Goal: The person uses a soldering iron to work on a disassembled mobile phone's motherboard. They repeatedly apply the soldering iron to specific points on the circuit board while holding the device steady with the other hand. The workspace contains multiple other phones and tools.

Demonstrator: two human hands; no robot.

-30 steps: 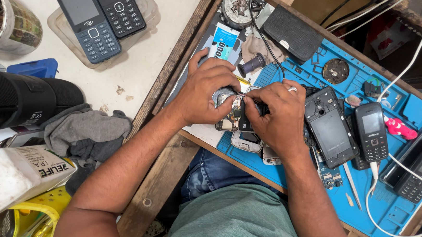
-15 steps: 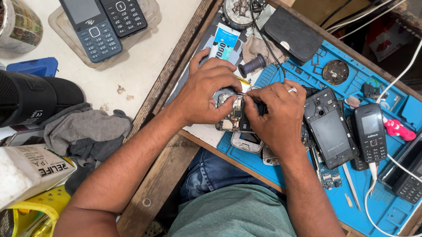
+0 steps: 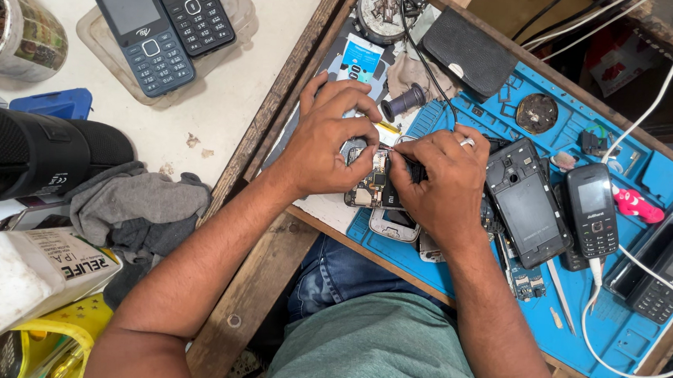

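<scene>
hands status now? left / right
Left hand: closed on the circuit board, steadying it.
Right hand: closed around a small dark tool at the board.

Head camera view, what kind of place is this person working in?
Most likely a phone repair bench. Both hands, left hand and right hand, work on a bare circuit board over a blue work mat. An opened phone lies beside them, and two keypad phones sit on a clear tray.
</scene>
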